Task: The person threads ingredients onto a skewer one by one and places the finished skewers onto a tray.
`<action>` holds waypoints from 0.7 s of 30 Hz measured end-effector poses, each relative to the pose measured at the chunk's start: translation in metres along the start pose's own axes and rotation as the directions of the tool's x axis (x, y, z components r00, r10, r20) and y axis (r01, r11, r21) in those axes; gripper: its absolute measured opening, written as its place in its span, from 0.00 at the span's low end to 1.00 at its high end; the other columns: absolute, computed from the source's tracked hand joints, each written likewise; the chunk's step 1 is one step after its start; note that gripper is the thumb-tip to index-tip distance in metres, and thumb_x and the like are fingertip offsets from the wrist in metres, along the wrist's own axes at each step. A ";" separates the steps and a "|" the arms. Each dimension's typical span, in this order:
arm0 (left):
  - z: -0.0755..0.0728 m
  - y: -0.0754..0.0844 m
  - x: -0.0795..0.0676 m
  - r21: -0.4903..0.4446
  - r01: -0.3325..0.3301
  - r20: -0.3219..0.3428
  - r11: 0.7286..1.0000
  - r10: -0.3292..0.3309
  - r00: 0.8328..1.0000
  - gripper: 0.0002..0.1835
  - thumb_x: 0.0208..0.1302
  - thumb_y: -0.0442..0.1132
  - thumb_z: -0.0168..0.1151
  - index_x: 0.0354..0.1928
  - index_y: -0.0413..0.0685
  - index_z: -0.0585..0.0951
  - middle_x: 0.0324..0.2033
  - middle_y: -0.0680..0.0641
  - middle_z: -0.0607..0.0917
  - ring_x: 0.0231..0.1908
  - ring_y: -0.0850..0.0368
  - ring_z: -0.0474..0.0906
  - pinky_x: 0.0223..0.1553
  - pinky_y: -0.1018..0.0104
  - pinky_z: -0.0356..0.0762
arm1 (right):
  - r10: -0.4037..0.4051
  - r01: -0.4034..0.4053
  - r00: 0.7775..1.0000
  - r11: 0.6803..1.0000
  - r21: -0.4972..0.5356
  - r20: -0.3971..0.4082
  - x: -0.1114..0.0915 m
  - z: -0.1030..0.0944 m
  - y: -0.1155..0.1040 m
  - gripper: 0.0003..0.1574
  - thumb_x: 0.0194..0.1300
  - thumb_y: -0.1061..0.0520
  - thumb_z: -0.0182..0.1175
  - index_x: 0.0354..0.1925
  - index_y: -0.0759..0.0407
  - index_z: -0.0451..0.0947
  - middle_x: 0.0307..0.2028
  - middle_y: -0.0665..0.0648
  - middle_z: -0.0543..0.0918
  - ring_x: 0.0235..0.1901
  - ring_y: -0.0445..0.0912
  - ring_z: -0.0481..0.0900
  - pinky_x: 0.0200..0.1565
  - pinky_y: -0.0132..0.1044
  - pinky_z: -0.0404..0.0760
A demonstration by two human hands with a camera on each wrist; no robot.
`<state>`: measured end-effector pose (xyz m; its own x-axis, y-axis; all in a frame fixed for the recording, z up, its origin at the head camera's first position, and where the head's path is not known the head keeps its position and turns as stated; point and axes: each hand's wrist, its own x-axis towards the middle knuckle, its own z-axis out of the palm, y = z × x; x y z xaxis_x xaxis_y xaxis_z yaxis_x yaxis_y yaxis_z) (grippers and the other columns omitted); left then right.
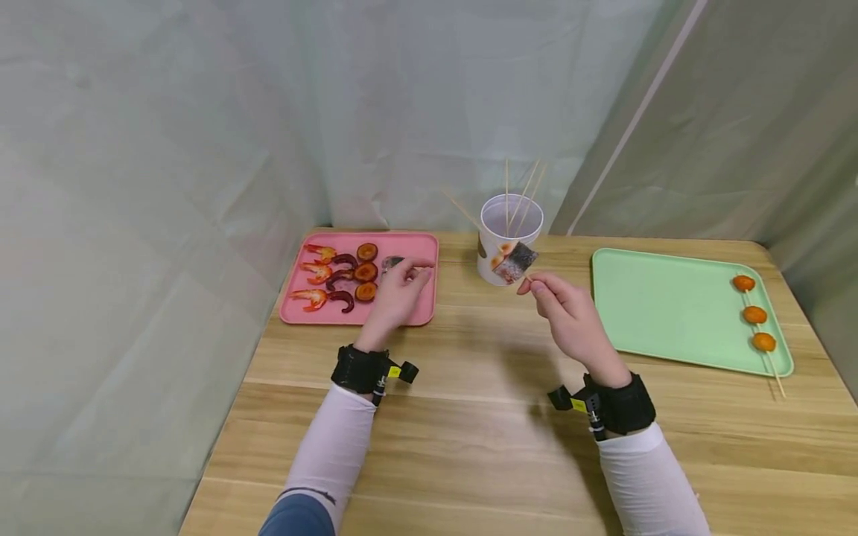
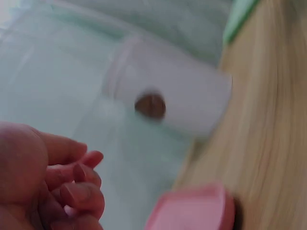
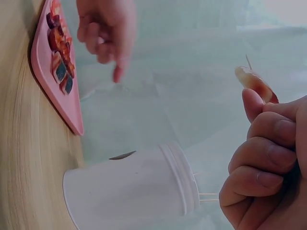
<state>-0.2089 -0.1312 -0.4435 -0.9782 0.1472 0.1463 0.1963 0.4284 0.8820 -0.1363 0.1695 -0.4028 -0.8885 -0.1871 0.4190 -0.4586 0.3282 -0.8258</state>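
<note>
My right hand (image 1: 568,316) pinches a thin wooden skewer (image 3: 248,60) between thumb and forefinger, the other fingers curled in. On this skewer sits a flat piece of food with dark grey skin and paler flesh (image 1: 515,263), resembling fish; it overlaps the white cup (image 1: 494,274) in the head view. My left hand (image 1: 397,294) hovers over the right part of the pink tray (image 1: 424,313), fingers loosely bent, nothing visible between them in the left wrist view (image 2: 72,187). Dark-skinned pieces (image 3: 59,72) lie on that tray, partly hidden by this hand in the head view.
Shrimp-like pieces (image 1: 315,299), dark curled pieces (image 1: 343,301) and round brown slices (image 1: 366,272) fill the pink tray's left side. Several skewers (image 1: 507,179) stand in the cup. On the right, a green tray (image 1: 663,305) bears a skewer of orange balls (image 1: 754,315).
</note>
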 end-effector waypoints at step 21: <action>-0.032 -0.052 0.010 0.374 0.184 -0.132 0.909 -0.144 0.981 0.14 0.80 0.44 0.62 0.60 0.50 0.88 0.41 0.43 0.87 0.35 0.47 0.79 0.32 0.56 0.67 | -0.018 0.018 1.000 1.000 -0.024 0.025 0.000 -0.001 0.000 0.14 0.84 0.65 0.51 0.47 0.60 0.85 0.22 0.48 0.66 0.20 0.43 0.62 0.26 0.38 0.60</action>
<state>-0.2307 -0.1805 -0.4740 -0.9965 -0.0355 0.0752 0.0232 0.7497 0.6613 -0.1369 0.1706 -0.4026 -0.8795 -0.2160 0.4241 -0.4751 0.3465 -0.8088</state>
